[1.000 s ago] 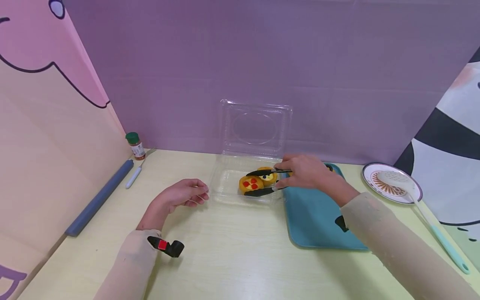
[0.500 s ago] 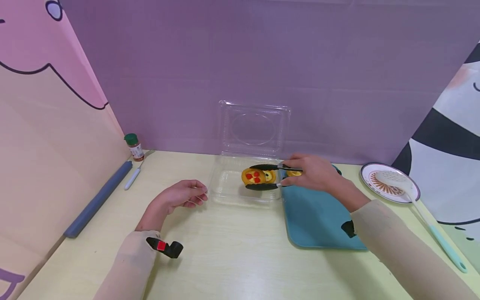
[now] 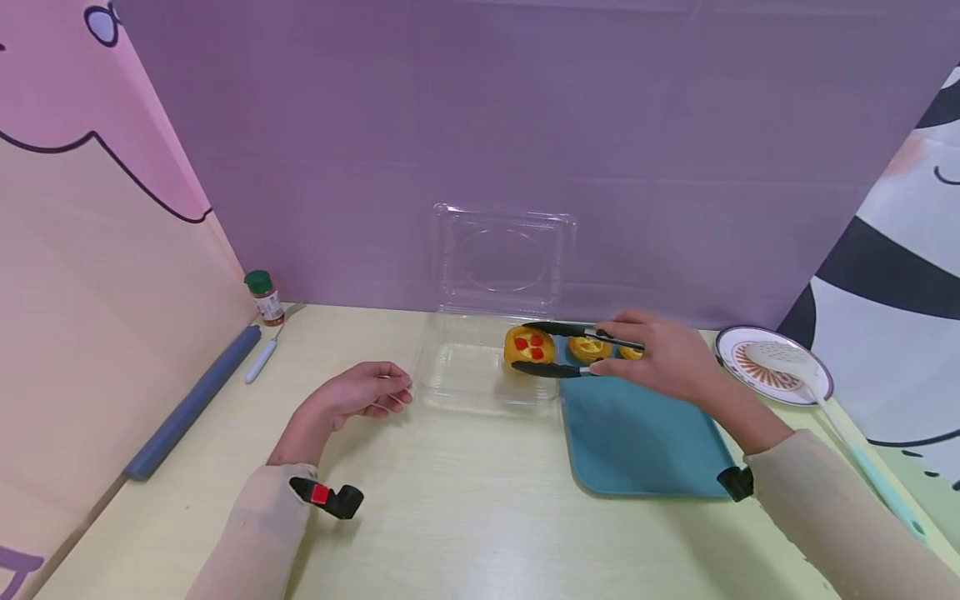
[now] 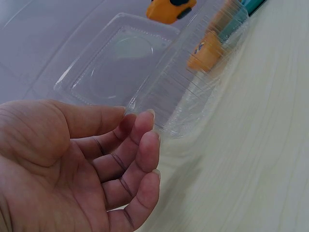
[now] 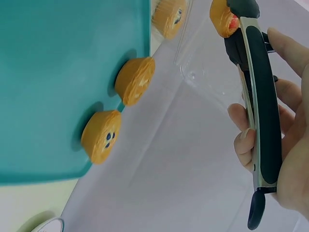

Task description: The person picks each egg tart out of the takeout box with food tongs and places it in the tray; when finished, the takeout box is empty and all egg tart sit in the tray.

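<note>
My right hand (image 3: pixel 667 354) holds a pair of black-tipped tongs (image 5: pixel 263 101). Between the tong tips is a small tart (image 3: pixel 528 346) with red pieces on top, raised above the right side of a clear plastic clamshell container (image 3: pixel 450 392). The container's lid (image 3: pixel 504 258) stands up against the purple backdrop. With thumb and fingers my left hand (image 4: pixel 91 154) pinches the container's left rim. Another tart (image 4: pixel 205 52), dotted with dark blue, sits inside the container; the lifted tart hides it in the head view.
A teal tray (image 3: pixel 645 450) to the right carries two tarts, one yellow-topped (image 3: pixel 588 348) and one with blue dots (image 5: pixel 101 136). Far right, a skimmer (image 3: pixel 787 358) lies across a patterned plate (image 3: pixel 750 385). A spice jar (image 3: pixel 265 298), a fork (image 3: pixel 260 361) and a blue bar (image 3: pixel 195 400) are at left.
My right hand has raised the red-topped tart with the tongs and moved it to the right, toward the tray. The left hand has stayed at the container's rim.
</note>
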### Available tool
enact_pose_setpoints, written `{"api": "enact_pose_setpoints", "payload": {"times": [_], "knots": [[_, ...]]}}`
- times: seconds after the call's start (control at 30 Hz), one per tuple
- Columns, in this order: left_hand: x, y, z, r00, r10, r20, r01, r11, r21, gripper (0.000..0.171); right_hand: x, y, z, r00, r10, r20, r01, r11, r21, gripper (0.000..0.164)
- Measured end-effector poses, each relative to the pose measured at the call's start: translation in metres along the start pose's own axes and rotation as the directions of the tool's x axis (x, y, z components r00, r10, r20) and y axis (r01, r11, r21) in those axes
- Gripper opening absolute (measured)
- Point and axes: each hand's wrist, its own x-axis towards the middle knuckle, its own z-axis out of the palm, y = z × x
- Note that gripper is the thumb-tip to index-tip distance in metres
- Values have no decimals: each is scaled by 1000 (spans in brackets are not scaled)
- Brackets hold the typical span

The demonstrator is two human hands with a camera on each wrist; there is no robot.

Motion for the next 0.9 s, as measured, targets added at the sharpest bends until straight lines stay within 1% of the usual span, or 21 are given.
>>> {"api": "enact_pose_setpoints", "payload": {"times": [0.1,0.27,0.33,0.6,0.9], "knots": [[0,0,1,1000,6,3,-6,1000,0,32,-9,5,-4,999,31,-19,-31,1000,6,64],[-1,1,2,1000,13,8,-13,1000,2,32,-26,13,-9,996,56,-64,-56,998,-1,64],[-2,1,2,1000,14,7,-14,1000,1,31,-32,16,-11,995,63,-71,-64,998,-5,66],[-3,1,3,1000,21,9,-21,1000,4,32,-52,30,-18,992,99,-79,-104,993,-58,68],[-3,1,3,1000,29,9,-29,1000,4,32,-69,41,-18,991,121,-62,-128,985,-116,67]]}}
